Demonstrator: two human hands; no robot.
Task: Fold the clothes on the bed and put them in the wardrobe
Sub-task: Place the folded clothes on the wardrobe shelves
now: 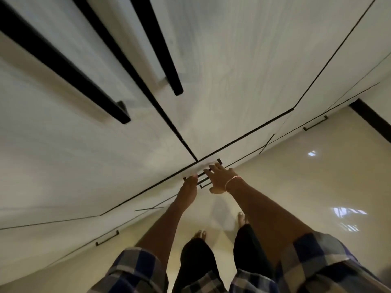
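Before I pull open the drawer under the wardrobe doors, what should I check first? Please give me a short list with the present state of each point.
1. Hold of the left hand on the upper drawer handle: cannot tell. Its fingertips reach the bar, but whether they curl round it is hidden.
2. Hold of the right hand: not ok. Its fingers are straight and spread, and they grip no bar.
3. Room for the drawer to slide out: probably not ok. The feet stand close in front of it.
4. The tall wardrobe doors shut: ok.
5. Folded clothes ready to go in: not ok. None are in view.
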